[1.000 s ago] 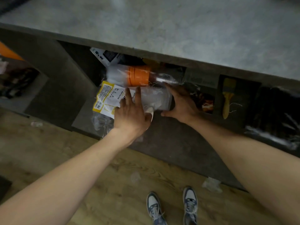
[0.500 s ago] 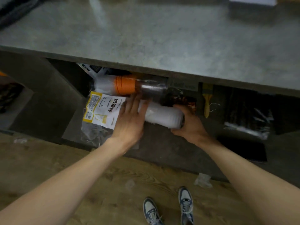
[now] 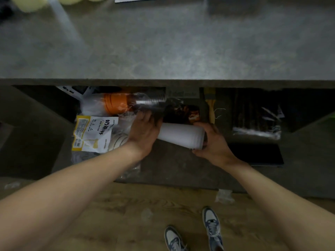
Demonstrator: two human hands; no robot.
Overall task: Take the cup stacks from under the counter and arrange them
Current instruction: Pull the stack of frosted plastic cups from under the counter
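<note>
A white stack of cups (image 3: 181, 135) lies on its side at the front of the shelf under the grey counter (image 3: 163, 51). My left hand (image 3: 145, 131) grips its left end and my right hand (image 3: 212, 142) cups its right end. Just left of it lies a plastic bag with a yellow-and-white label (image 3: 92, 133), with more cup rims (image 3: 117, 140) showing through. Behind them, a clear sleeve with orange and clear cups (image 3: 123, 104) lies on its side deeper in the shelf.
A yellow-handled brush (image 3: 211, 105) and a dark snack packet (image 3: 183, 113) sit further right on the shelf, beside dark wrapped bundles (image 3: 255, 120). Pale yellow objects (image 3: 29, 4) stand at the counter's far left. Below are a wooden floor and my shoes (image 3: 212, 227).
The white stack has slid out of the bag to the right, toward the shelf front. My right hand moved from its top to its right end. The view tilted up over the counter.
</note>
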